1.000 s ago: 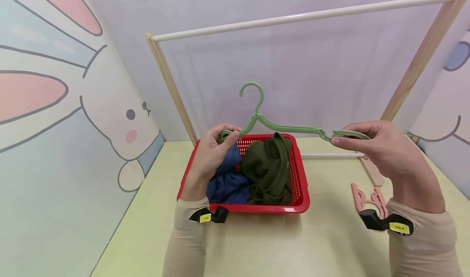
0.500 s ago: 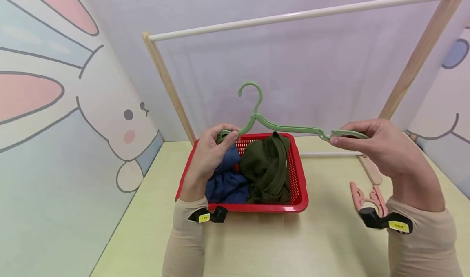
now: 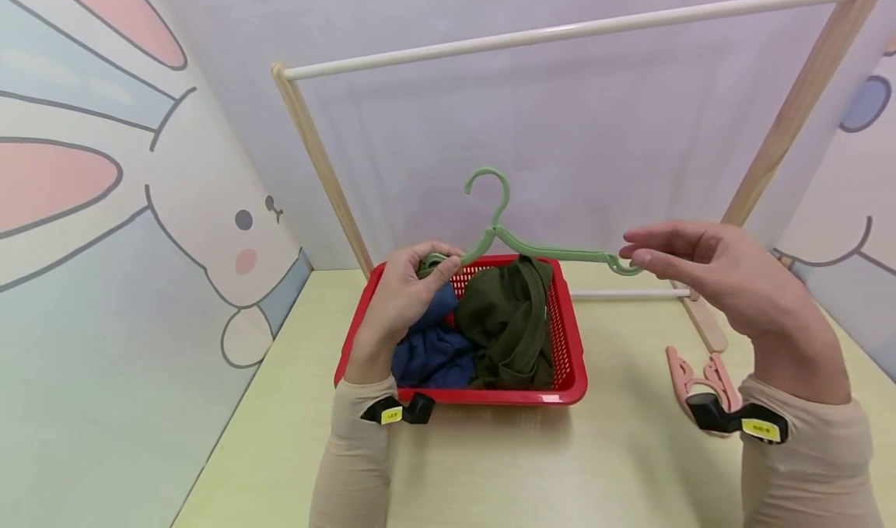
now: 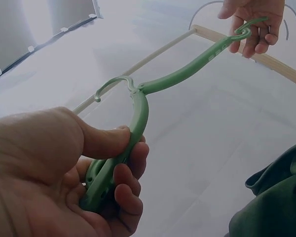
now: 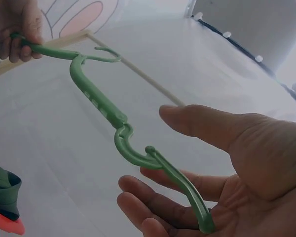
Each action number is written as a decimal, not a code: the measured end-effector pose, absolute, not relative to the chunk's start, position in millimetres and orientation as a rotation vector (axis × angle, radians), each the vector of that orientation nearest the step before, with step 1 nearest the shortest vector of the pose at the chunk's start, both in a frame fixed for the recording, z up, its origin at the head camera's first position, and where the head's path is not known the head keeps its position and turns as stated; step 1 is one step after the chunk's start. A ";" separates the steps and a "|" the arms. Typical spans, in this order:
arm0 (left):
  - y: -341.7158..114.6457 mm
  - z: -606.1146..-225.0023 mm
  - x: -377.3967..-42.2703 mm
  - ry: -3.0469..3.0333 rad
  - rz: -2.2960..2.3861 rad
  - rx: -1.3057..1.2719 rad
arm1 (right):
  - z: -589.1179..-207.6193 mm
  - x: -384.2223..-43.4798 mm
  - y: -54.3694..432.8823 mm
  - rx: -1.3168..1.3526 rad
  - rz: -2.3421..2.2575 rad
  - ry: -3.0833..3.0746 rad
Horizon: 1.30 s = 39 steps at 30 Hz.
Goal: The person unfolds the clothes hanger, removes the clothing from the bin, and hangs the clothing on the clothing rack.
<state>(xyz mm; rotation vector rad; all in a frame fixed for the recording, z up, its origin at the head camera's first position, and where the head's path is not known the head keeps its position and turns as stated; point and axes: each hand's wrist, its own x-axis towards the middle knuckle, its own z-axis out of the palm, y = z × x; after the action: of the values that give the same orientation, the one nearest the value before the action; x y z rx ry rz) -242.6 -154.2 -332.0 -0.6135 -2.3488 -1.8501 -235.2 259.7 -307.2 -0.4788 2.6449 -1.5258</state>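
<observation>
A green folding clothes hanger (image 3: 553, 253) is held up over the basket, its hook pointing upward. My left hand (image 3: 409, 287) grips the hanger's left arm, thumb pressed on top and fingers curled beneath, as the left wrist view shows. At the hanger's other end is my right hand (image 3: 735, 279), thumb and fingers spread apart. In the right wrist view the hanger's hinged end piece (image 5: 187, 190) lies against the loosely bent fingers, with the thumb (image 5: 202, 121) away from it.
Below, a red basket (image 3: 490, 396) holds dark green cloth (image 3: 507, 326) and blue cloth (image 3: 434, 357). Behind stands a clothes rack with a white top bar (image 3: 574, 32) and wooden legs. A folded pink hanger (image 3: 682, 380) lies on the table by my right wrist.
My right thumb and fingers have parted, loosening their pinch on the hanger's end. The hanger has shifted slightly right and down, its end piece dropping from view behind the right hand.
</observation>
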 end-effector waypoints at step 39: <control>-148.2 -329.7 -239.9 -2.409 -1.832 -0.711 | -312.9 -234.6 245.1 -0.713 -1.386 2.678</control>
<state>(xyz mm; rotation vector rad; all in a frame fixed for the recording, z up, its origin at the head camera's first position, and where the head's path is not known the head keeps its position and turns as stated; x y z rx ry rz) -239.9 -148.2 -329.7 -0.7110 -2.4093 -1.8321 -234.6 245.1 -312.9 -0.7126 2.6777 -1.3855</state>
